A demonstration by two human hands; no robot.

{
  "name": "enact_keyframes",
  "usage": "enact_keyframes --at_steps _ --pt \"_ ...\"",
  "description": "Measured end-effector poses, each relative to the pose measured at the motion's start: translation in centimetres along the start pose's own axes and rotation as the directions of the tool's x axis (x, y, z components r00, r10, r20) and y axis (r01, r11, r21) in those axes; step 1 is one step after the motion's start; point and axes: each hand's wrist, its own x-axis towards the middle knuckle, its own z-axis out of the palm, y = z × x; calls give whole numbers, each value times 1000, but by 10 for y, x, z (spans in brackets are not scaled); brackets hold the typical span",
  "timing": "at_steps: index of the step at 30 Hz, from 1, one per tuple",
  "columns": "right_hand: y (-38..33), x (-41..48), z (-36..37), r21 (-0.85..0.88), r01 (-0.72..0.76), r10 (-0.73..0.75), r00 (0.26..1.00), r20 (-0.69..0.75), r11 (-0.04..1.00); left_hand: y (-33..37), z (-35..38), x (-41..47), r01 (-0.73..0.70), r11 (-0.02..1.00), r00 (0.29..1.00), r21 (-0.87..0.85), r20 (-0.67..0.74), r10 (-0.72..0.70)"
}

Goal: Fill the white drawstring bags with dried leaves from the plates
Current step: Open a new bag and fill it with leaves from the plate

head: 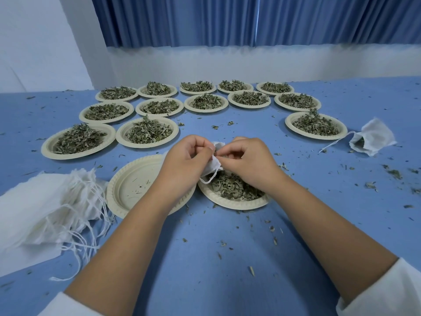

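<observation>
At near ctr of the table, both hands meet over a plate. The left hand (186, 156) and right hand (248, 158) each pinch the mouth of a small white drawstring bag (213, 165), fingers curled, fingertips on the cloth. The bag hangs btwn them w/ its cord looping down.

Right under it sits a cream plate (237, 203) w/ a heap of dried leaves (230, 187). Just beside it on the left, partly under the left forearm, is an empty plate (129, 185) w/ only crumbs in it. Further left there's a pile of flat empty bags (41, 208), strings trailing toward the near edge.

Out right, well apart, a filled bag (373, 139) lies on its side, leaves showing at its mouth and cord stretched leftward. Beyond the hands are the full plates (147, 132): two on the left, one on the right, and two more rows behind.

Surface: blue cloth (216, 270), leaf bits scattered all over, esp. at right.

Room: white wall (205, 62) at the table's far edge and blue pleated curtains (250, 19) above. White sleeves (387, 293) show at the near corners.
</observation>
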Motion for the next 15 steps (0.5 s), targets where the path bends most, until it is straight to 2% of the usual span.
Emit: enact_keyframes --at_steps 7,11,15 --pt "3 5 -23 -181 -14 37 992 121 983 -1 -5 3 16 1000 995 27 -94 -13" --pt "6 5 -36 -417 -26 167 937 306 909 0 -5 3 14 999 992 32 -128 -10" --pt "5 0 -35 -443 32 188 876 444 896 0 -7 4 19 999 985 40 -170 -12"
